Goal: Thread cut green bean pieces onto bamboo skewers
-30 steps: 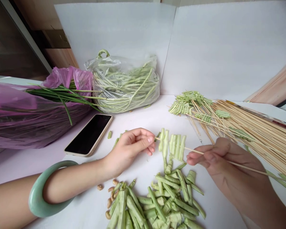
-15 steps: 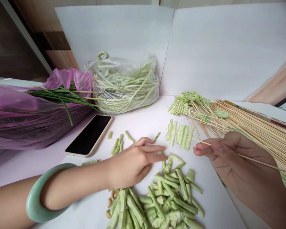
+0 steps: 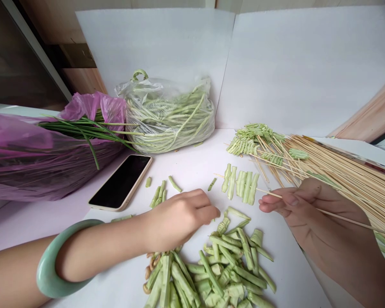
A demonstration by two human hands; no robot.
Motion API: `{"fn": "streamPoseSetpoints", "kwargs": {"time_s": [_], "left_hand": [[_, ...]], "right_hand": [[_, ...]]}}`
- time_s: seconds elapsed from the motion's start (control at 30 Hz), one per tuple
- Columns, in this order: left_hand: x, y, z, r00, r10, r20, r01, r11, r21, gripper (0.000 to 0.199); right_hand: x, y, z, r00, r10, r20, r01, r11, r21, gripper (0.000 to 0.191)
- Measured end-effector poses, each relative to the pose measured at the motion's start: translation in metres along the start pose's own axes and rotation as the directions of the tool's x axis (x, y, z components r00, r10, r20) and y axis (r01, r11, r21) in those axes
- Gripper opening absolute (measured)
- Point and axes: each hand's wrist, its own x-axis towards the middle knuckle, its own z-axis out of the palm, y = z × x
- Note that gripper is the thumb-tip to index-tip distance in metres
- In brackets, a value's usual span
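My right hand (image 3: 324,218) pinches a thin wooden skewer (image 3: 343,219) between thumb and fingers. Several short green bean pieces (image 3: 240,185) are threaded side by side near the skewer's left end. My left hand (image 3: 186,216), with a pale green bangle (image 3: 56,261) on its wrist, has its fingers closed just above the left edge of a pile of cut bean pieces (image 3: 234,265). Its fingertips appear to pinch a bean piece, mostly hidden under them.
A black-screened phone (image 3: 120,182) lies left, beside a purple bag (image 3: 28,158) of green stalks. Behind stands a clear bag of long beans (image 3: 173,115). Finished bean skewers (image 3: 255,137) and many bare skewers (image 3: 349,171) lie at right. White boards (image 3: 291,68) stand behind.
My left hand's fingers, stretched out before, have curled closed around a bean piece at the pile's edge. The threaded skewer has dipped slightly in my right hand.
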Motion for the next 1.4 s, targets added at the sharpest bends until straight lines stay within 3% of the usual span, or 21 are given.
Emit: {"fn": "streamPoseSetpoints", "kwargs": {"time_s": [0.1, 0.2, 0.27, 0.33, 0.47, 0.63, 0.9, 1.17, 1.4], "left_hand": [[0.0, -0.003, 0.001, 0.975, -0.155, -0.158, 0.131, 0.98, -0.152, 0.023], [0.002, -0.004, 0.004, 0.885, -0.377, -0.273, 0.246, 0.877, -0.413, 0.017], [0.003, -0.005, 0.006, 0.821, -0.489, -0.295, 0.236, 0.761, -0.604, 0.014], [0.004, -0.006, 0.007, 0.787, -0.555, -0.27, 0.175, 0.621, -0.764, 0.016], [0.007, -0.008, 0.008, 0.771, -0.618, -0.155, 0.115, 0.374, -0.92, 0.025], [0.009, -0.01, 0.007, 0.723, -0.687, -0.07, 0.082, 0.186, -0.979, 0.036], [0.009, -0.009, 0.008, 0.731, -0.679, -0.059, 0.062, 0.153, -0.986, 0.026], [0.009, -0.008, 0.007, 0.718, -0.694, -0.06, 0.035, 0.122, -0.992, 0.024], [0.009, -0.008, 0.008, 0.734, -0.676, -0.066, 0.039, 0.139, -0.99, 0.022]], "right_hand": [[-0.001, -0.001, 0.001, 1.0, 0.006, -0.006, -0.006, 1.0, 0.0, 0.02], [-0.002, -0.002, 0.001, 1.0, 0.018, -0.009, -0.018, 1.0, -0.007, 0.02], [-0.002, -0.003, 0.002, 1.0, 0.019, -0.008, -0.019, 1.0, -0.013, 0.022], [-0.002, -0.003, 0.003, 1.0, 0.023, -0.017, -0.023, 0.999, -0.026, 0.024], [-0.002, -0.002, 0.003, 1.0, 0.014, -0.013, -0.015, 0.998, -0.057, 0.024], [-0.003, 0.0, 0.003, 0.998, -0.036, 0.05, 0.04, 0.996, -0.078, 0.018], [-0.006, 0.006, -0.003, 0.992, -0.034, 0.122, 0.058, 0.978, -0.2, 0.015], [-0.006, 0.008, -0.007, 0.989, -0.054, 0.136, 0.084, 0.972, -0.22, 0.015], [-0.009, 0.01, -0.009, 0.981, -0.076, 0.18, 0.125, 0.952, -0.278, 0.012]]}}
